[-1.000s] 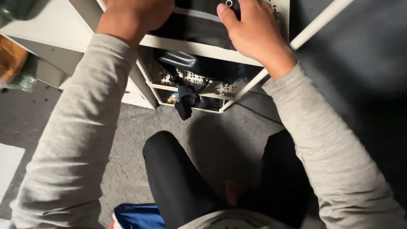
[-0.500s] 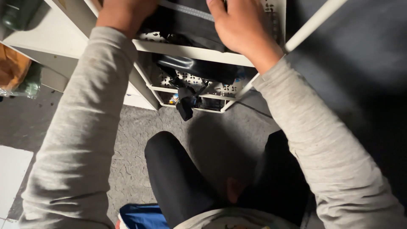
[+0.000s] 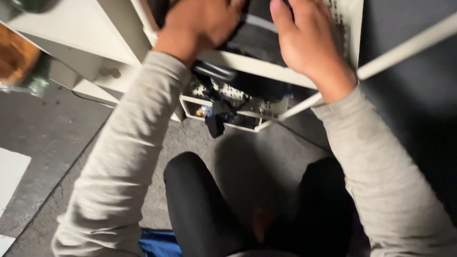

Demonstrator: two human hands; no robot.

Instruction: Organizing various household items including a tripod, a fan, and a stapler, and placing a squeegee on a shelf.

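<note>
Both hands have shifted lower in view since half a second ago, the shelf unit sliding toward me. My left hand is curled shut on a dark object sitting on the upper white shelf; my right hand lies flat over that object, fingers extended, gripping nothing that I can see. Below, a cluttered lower compartment holds a dangling black item. Judgement: to handle the object well, support it evenly with both hands, keep it level, and clear the shelf's front edge. Motion blur limits detail.
</note>
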